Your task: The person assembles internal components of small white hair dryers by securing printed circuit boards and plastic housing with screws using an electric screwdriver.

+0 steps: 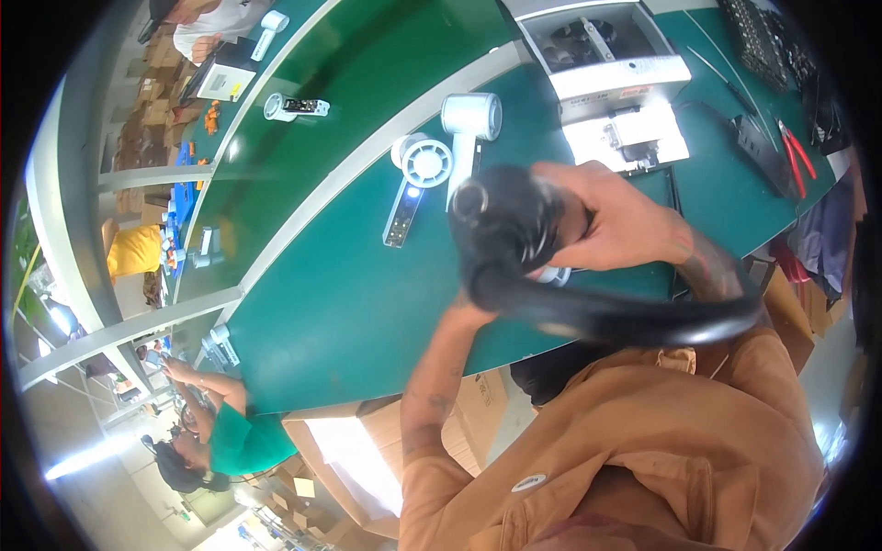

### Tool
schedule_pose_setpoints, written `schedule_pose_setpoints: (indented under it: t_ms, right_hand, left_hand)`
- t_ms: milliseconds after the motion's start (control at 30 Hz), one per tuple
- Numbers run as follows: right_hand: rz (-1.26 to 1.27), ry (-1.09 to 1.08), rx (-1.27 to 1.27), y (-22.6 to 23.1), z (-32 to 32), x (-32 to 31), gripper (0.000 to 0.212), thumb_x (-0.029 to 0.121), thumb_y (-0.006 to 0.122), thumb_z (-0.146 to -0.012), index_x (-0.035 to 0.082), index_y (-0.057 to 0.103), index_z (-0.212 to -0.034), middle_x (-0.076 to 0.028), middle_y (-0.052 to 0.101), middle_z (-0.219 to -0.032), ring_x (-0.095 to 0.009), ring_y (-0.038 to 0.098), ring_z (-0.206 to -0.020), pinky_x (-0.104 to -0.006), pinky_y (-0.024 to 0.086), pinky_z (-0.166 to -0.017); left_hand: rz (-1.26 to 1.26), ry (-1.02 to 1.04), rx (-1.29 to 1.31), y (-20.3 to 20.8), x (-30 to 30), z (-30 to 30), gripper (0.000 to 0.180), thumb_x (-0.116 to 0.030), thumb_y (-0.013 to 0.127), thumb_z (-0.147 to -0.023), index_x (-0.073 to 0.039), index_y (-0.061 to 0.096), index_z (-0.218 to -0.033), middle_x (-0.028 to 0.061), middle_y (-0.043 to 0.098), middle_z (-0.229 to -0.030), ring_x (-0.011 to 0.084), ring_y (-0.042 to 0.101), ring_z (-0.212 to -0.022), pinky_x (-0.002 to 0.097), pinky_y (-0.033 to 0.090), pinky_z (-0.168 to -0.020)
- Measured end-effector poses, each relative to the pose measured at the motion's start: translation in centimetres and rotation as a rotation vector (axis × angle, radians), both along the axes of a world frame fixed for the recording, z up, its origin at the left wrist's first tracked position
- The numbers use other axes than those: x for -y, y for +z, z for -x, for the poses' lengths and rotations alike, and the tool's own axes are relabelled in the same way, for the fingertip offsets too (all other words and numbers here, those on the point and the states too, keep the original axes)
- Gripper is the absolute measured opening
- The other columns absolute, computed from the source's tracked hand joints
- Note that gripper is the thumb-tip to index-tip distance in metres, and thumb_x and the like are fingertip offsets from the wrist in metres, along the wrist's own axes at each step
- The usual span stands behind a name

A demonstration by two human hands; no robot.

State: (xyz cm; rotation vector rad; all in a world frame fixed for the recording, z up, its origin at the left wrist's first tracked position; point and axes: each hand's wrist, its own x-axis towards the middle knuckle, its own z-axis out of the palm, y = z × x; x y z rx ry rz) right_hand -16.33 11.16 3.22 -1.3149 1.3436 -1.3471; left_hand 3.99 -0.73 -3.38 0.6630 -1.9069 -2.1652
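My right hand (625, 216) is closed around a black rounded tool with a loop (491, 220) of thick black cable, blurred close to the camera. My left forearm (441, 367) reaches up under the tool, which hides the left hand's fingers. Below my right hand a small pale part, likely of a fan (553, 275), peeks out. Left of the tool lies a pale handheld fan (427, 165) with its handle open, showing a circuit board and a lit spot. Another pale handheld fan (473, 118) is beside it, its handle partly behind the tool.
At the back stands a white open-front box (602, 78) with a lit area before it. Red-handled pliers (795, 156) lie at the right. Across the divider is an opened fan (296, 106) on the green surface (367, 46). A co-worker in green (248, 441) sits at the left.
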Motion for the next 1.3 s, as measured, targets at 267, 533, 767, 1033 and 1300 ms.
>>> schedule_pose_setpoints:
  t_ms: [267,533,767,1033,1300]
  right_hand:
    - [0.056,0.07,0.042,0.1,-0.4,0.6,0.04,0.016,0.077,-0.079,0.003,0.055,-0.11,-0.011,0.057,-0.067,-0.021,0.055,-0.057,-0.0321,0.045,-0.054]
    - [0.026,0.022,0.005,0.1,0.1,-0.1,0.042,0.016,0.076,-0.078,0.004,0.053,-0.111,-0.013,0.058,-0.068,-0.026,0.058,-0.058,-0.0351,0.045,-0.054]
    - [0.095,0.005,-0.031,-0.8,-0.4,0.3,0.043,0.015,0.076,-0.077,0.004,0.052,-0.111,-0.014,0.06,-0.071,-0.032,0.06,-0.061,-0.0361,0.046,-0.055]
    - [0.158,0.011,-0.056,-0.9,-0.3,0.5,0.045,0.014,0.076,-0.077,0.003,0.052,-0.113,-0.014,0.061,-0.072,-0.031,0.061,-0.063,-0.0354,0.047,-0.056]
    - [0.037,0.031,-0.031,-0.3,0.0,0.0,0.045,0.013,0.076,-0.077,0.003,0.052,-0.114,-0.015,0.061,-0.072,-0.032,0.062,-0.063,-0.036,0.047,-0.056]
  left_hand:
    - [-0.225,0.071,-0.386,-1.7,1.0,-1.5,0.059,-0.023,0.078,-0.082,-0.005,0.052,-0.133,0.0082,0.057,-0.132,0.0236,0.053,-0.123,0.0411,0.039,-0.108]
    - [-0.27,0.14,-0.305,-2.6,0.1,-0.9,0.059,-0.021,0.072,-0.088,-0.009,0.044,-0.139,0.0052,0.054,-0.133,0.0214,0.051,-0.124,0.0419,0.037,-0.109]
    - [-0.302,0.173,-0.249,-3.1,0.7,-1.8,0.052,-0.018,0.07,-0.089,-0.01,0.048,-0.136,0.0047,0.055,-0.132,0.0215,0.05,-0.126,0.0428,0.036,-0.11]
    - [-0.19,0.002,-0.363,-2.7,1.3,-1.4,0.052,-0.02,0.067,-0.091,-0.012,0.047,-0.138,0.0047,0.054,-0.133,0.0219,0.049,-0.126,0.043,0.035,-0.11]
    - [-0.243,0.189,-0.217,-1.7,0.1,-0.6,0.054,-0.021,0.071,-0.088,-0.009,0.048,-0.135,0.0063,0.055,-0.131,0.0218,0.053,-0.122,0.0426,0.037,-0.109]
